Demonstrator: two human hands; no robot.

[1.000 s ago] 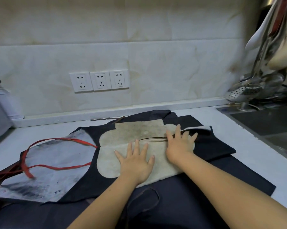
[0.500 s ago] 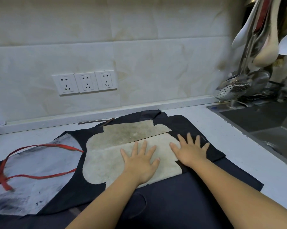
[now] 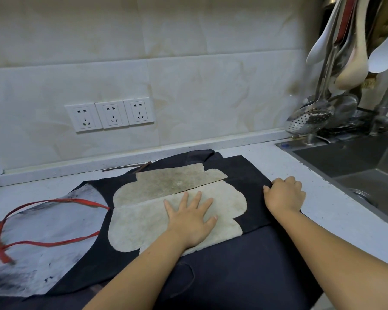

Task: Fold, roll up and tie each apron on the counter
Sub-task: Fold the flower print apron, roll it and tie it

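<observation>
1. Here, a dark apron (image 3: 244, 276) lies spread over the white counter (image 3: 278, 162), folded so that a pale, fuzzy patch (image 3: 148, 222) faces up in its middle.
2. The left hand (image 3: 191, 217) rests flat on that patch, fingers spread, palm down, gripping nothing.
3. The right hand (image 3: 283, 194) sits at the apron's right edge, fingers curled over the dark cloth; it seems to pinch the edge, though the grip itself is hidden under the fingers.
4. A second apron (image 3: 38, 249), grey-white and smudged, lies to the left, partly under the dark one, with a red strap (image 3: 54, 201) looped across it.
5. Three wall sockets (image 3: 110, 115) sit on the tiles behind.
6. A sink (image 3: 356, 173) lies on the right, with ladles and spoons (image 3: 318, 115) hanging above it.
</observation>
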